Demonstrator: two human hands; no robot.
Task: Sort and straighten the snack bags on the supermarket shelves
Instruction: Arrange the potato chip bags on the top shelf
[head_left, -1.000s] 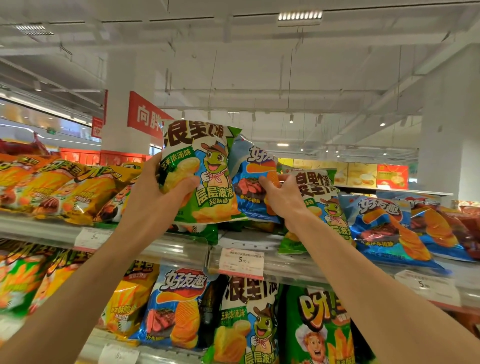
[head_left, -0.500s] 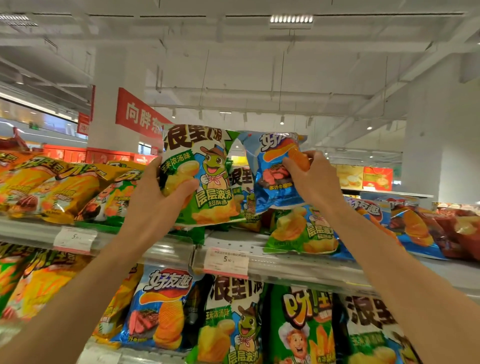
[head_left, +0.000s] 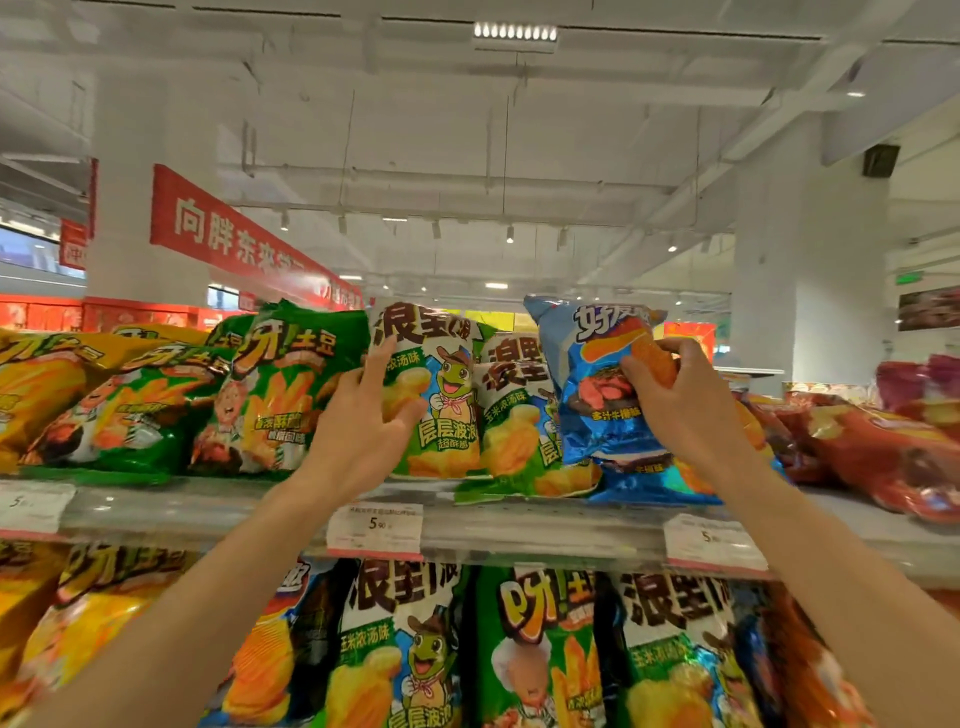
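Note:
A green-and-white snack bag with a frog (head_left: 441, 395) stands upright on the top shelf (head_left: 519, 525). My left hand (head_left: 363, 421) holds its left side, thumb on the front and fingers reaching up along its edge. A blue crinkly snack bag (head_left: 592, 384) is held upright to its right by my right hand (head_left: 675, 400), which pinches its right edge. Between the two leans a second green frog bag (head_left: 514, 415), and under the blue one lies another blue bag (head_left: 654, 483).
Green potato-stick bags (head_left: 280, 395) and yellow bags (head_left: 41, 384) fill the shelf's left, red bags (head_left: 883, 447) its right. Price tags (head_left: 375, 527) hang on the shelf's front rail. The lower shelf holds mixed bags (head_left: 540, 649). A white pillar (head_left: 810, 249) stands behind.
My left hand has brought the green frog bag down and stood it on the shelf. My right hand has lifted the blue bag and still holds it upright. The view moved closer.

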